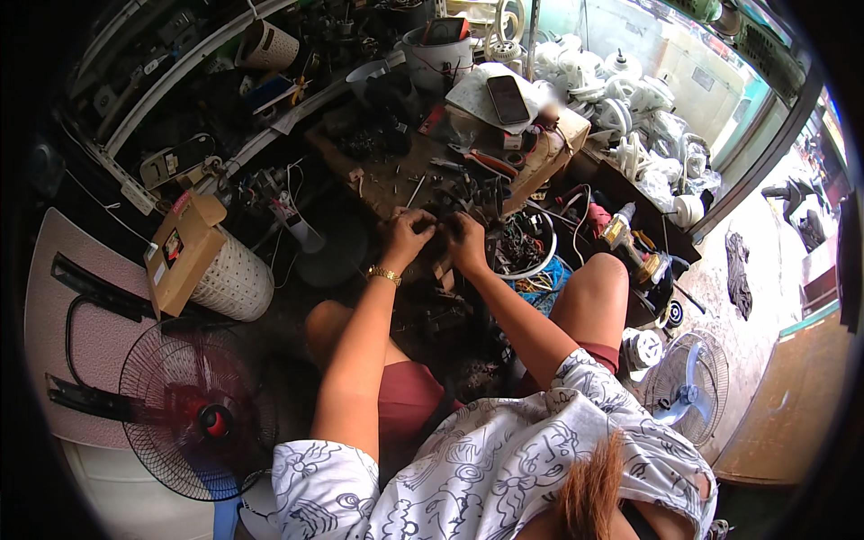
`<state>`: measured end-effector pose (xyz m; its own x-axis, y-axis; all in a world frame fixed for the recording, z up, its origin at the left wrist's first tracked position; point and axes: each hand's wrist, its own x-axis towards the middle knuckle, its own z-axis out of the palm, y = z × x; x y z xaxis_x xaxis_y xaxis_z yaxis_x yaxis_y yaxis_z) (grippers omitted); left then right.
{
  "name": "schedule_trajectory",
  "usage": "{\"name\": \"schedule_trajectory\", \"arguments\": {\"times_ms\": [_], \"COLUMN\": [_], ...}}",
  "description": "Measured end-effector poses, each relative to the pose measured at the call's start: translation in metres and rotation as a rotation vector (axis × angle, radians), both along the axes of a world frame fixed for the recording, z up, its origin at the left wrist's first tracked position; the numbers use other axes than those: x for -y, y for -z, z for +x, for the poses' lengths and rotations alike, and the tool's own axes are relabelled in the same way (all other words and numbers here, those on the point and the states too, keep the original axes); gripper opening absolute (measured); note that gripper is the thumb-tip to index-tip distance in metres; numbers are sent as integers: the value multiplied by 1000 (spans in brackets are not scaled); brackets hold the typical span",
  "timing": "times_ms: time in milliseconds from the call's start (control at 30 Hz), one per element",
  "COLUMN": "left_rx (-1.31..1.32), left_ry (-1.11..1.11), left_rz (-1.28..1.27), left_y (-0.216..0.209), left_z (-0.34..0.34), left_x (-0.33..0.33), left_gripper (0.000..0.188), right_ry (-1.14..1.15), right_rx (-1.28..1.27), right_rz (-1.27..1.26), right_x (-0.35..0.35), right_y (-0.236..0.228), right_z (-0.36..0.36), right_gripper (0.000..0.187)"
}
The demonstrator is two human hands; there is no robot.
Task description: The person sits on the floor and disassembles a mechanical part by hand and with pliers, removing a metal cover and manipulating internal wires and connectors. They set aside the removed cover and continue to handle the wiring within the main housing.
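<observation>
My left hand (410, 236), with a gold-coloured watch or bracelet (384, 275) on its wrist, is closed in a pinch over the near edge of a cluttered wooden bench (382, 184). Close beside it on the right is my right hand (464, 241), its fingers also curled together. Whatever they grip is small or dark and lost in shadow. A dark motor-like part (486, 196) stands just beyond the right hand. Past the left hand lies a thin screwdriver-like rod (416, 191). Pliers with orange-red handles (491, 164) rest farther back.
A smartphone (508, 99) lies on a carton (549, 157) at the back. White fan parts (621, 99) pile up behind. A yellow drill (621, 236) sits in a box at right, near a bucket of wires (526, 243). Fans stand left (200, 409) and right (688, 391).
</observation>
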<state>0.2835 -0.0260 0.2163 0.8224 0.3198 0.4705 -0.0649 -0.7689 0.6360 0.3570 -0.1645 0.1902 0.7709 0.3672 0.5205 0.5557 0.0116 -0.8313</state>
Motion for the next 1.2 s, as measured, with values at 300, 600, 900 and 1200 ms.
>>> {"name": "schedule_trajectory", "arguments": {"times_ms": [300, 600, 900, 1200], "left_rx": [28, -88, -51, -12], "left_ry": [57, -57, 96, 144], "left_rz": [60, 0, 138, 318], "left_y": [3, 5, -12, -15], "left_z": [0, -2, -8, -10], "left_x": [-4, -6, -3, -11], "left_gripper": [20, 15, 20, 18], "right_ry": [28, -48, -142, -286], "right_rx": [50, -243, -690, -666], "right_rz": [-58, 15, 143, -144], "right_x": [-5, 1, 35, 7], "right_y": [5, -27, -9, -13], "right_z": [-8, -34, -14, 4], "right_gripper": [13, 21, 42, 27]}}
